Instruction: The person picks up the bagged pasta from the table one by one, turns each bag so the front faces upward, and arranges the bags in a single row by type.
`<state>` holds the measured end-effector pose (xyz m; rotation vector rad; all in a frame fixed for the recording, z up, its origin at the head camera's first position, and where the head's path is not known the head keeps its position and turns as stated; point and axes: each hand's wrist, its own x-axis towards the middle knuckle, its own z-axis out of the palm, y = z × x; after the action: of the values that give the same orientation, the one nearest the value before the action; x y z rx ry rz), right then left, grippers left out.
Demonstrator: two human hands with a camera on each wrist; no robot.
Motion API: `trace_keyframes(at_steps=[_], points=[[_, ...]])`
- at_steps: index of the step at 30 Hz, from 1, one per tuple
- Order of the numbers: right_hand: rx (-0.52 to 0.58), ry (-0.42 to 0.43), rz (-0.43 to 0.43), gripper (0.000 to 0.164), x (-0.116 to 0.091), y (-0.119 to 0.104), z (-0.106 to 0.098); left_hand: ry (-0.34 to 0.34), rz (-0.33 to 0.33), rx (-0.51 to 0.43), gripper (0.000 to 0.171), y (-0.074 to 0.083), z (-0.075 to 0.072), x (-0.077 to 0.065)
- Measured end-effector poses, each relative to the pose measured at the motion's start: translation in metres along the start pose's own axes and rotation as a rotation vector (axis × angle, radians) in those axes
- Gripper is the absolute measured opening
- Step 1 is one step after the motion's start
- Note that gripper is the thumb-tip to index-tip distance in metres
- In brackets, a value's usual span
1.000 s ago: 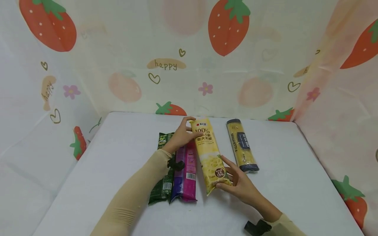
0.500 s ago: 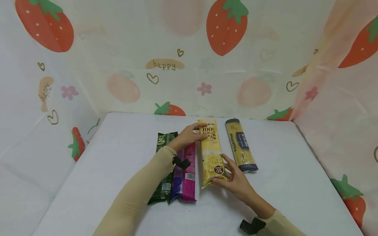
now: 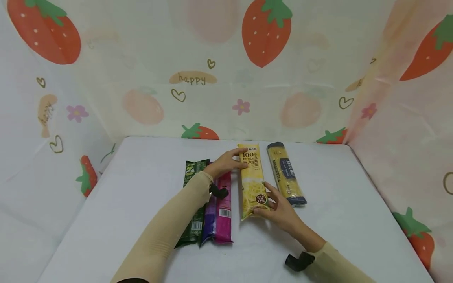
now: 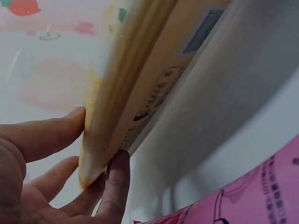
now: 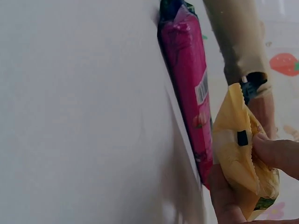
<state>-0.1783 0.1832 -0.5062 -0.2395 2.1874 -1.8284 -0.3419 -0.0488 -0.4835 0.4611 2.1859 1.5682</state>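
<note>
Both my hands hold a yellow pasta packet (image 3: 252, 182) over the table, its printed front facing up. My left hand (image 3: 223, 163) grips the far end from the left, thumb on one face and fingers under the other (image 4: 117, 182). The near end is pinched by my right hand (image 3: 281, 212); in the right wrist view its thumb (image 5: 275, 151) presses near the crimped seal. Under my left forearm lie a pink and purple packet (image 3: 223, 224) and a dark green packet (image 3: 192, 232), side by side and partly covered. The yellow packet's underside (image 4: 154, 88) shows in the left wrist view.
Right of the held packet, a spaghetti packet (image 3: 286, 173) with dark blue ends lies slightly slanted. The white table (image 3: 329, 224) ends at a strawberry-printed curtain (image 3: 198, 106) at the back and both sides.
The yellow packet has turned from a slant to nearly straight; its far end has shifted right and its near end away from me. Both hands have moved with it, still gripping.
</note>
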Motion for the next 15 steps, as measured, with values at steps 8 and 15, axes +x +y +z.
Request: trace_keyframes(at_steps=[8,15], points=[[-0.020,0.004,0.033,0.107,0.010,0.006,-0.004,-0.011,-0.018,-0.019,0.076,-0.005,0.001,0.011],[-0.050,0.010,0.034,0.104,0.019,0.012,-0.005,-0.009,-0.025,0.047,0.077,-0.012,0.001,0.021]])
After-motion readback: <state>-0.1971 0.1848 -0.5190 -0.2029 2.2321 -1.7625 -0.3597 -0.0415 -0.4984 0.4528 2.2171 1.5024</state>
